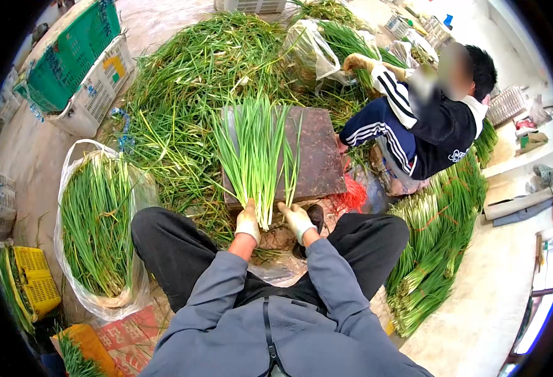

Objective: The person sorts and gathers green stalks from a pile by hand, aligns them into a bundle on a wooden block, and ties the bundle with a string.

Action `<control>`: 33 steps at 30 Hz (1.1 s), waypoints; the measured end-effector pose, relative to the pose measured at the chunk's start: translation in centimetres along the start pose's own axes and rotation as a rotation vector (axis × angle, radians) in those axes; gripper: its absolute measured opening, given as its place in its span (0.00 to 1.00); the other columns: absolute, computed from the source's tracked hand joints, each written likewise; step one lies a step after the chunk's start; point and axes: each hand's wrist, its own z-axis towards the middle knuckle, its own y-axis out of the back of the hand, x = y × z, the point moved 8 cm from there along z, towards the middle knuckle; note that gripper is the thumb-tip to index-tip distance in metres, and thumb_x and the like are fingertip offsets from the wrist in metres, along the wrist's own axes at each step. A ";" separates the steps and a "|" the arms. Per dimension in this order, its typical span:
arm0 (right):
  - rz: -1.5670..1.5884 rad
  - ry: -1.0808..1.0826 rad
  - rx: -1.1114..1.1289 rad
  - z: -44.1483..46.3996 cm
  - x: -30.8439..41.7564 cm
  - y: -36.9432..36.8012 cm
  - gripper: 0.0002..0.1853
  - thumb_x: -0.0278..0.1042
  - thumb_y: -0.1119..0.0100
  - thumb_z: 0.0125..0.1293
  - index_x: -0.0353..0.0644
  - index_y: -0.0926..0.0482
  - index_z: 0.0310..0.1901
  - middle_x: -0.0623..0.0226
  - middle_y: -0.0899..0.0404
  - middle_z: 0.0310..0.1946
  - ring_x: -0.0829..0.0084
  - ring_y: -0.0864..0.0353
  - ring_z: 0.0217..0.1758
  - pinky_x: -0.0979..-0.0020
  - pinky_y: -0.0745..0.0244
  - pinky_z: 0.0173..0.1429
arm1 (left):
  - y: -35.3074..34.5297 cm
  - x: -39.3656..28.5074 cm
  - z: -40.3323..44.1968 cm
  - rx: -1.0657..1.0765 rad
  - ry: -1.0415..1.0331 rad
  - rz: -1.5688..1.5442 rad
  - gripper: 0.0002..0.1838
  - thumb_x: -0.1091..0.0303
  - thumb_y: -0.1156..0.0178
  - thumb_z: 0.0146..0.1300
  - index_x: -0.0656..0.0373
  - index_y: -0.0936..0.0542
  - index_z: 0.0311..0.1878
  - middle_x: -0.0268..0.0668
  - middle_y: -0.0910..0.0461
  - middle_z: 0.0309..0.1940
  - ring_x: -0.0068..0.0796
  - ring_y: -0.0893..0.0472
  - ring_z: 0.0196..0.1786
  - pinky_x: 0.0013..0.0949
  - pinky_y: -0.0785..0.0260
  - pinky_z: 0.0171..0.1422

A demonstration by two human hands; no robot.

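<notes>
Long green stalks with pale ends [257, 151] lie spread over a dark flat board [320, 157] in front of me, pale ends toward my body. My left hand [248, 222], in a whitish glove, is closed around the pale ends on the left side of the bunch. At the right edge, my right hand [296, 220], gloved too, pinches the lower ends of a few stalks that stand slightly apart from the rest. Both hands are just past the board's near edge, between my knees.
Loose greens [195, 75] are heaped behind and left of the board. A bag of greens [100, 220] stands at left, near crates [94, 88]. A seated person [433, 119] is at right, beside tied bundles [440, 232]. Red netting [350, 193] lies by the board.
</notes>
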 end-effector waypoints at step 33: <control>-0.131 0.269 0.256 -1.5 4.6 -1.4 0.36 0.63 0.42 0.68 0.36 0.24 0.63 0.50 0.17 0.56 0.59 0.19 0.59 0.63 0.28 0.65 | -1.8 0.1 -1.3 0.149 0.202 0.326 0.16 0.73 0.40 0.67 0.61 0.20 0.57 0.39 0.15 0.42 0.37 0.16 0.39 0.42 0.22 0.39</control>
